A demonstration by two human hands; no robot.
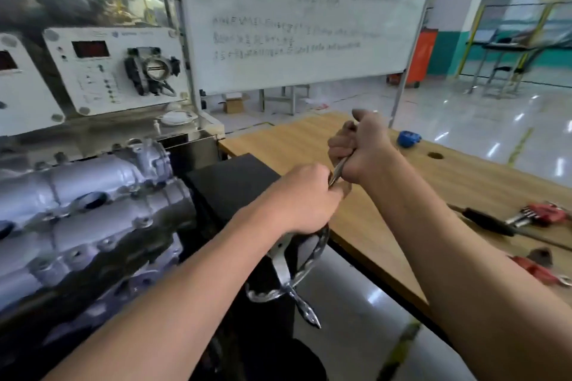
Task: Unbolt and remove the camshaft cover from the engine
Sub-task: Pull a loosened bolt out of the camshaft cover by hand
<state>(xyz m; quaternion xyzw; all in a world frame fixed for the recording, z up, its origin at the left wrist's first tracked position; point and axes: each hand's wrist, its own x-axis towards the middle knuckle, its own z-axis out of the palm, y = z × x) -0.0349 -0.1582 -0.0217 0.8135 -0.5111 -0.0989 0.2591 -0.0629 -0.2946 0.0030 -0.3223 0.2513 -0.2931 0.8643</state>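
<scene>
Both fists, left hand and right hand, largely hide what looks like a wrench.

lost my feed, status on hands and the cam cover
Left hand and right hand shut on a metal tool. Camshaft cover on engine, untouched. Nothing blocking it.

two bare forearms reach into view from the bottom edge, with no sleeves, gloves, watch or wristband on the stretch that shows. the left hand and the right hand are bare too, and show no rings.
</scene>
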